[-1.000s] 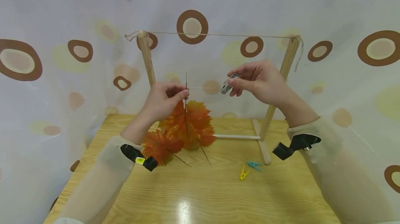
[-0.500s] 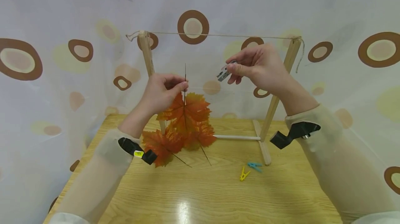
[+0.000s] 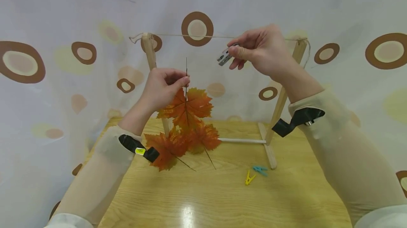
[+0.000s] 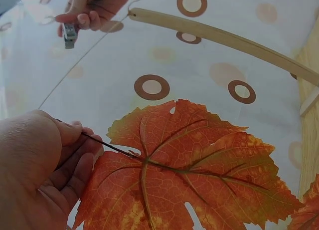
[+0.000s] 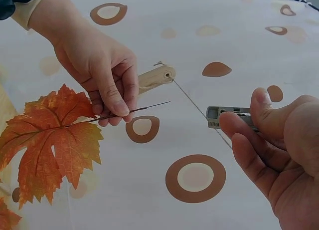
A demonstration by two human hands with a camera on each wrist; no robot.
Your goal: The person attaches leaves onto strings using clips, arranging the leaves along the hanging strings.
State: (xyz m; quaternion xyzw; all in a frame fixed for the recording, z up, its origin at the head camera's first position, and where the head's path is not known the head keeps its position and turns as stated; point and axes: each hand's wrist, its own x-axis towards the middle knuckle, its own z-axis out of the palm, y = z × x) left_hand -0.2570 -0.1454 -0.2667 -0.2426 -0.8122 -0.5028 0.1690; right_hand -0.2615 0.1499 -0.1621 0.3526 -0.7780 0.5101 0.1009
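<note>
Here, left hand (image 3: pixel 163 86) pinches leaf stem (image 4: pixel 114 148), right hand (image 3: pixel 262 51) clip (image 3: pixel 224 57), seemingly near string (image 3: pixel 171 35).

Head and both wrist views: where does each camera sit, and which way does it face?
Head: worn on the head, facing forward and down over the table; left hand, right hand and sleeves show.
Left wrist: on that wrist, facing the held leaf; left hand near, right hand farther.
Right wrist: on that wrist, facing the gray clip; right hand near, left hand beyond.
Wrist views share leaf and clip.

Upper leaf (image 3: pixel 192 107) and grey clip (image 3: pixel 224 57) higher, nearer the string (image 3: pixel 219 37)
</note>
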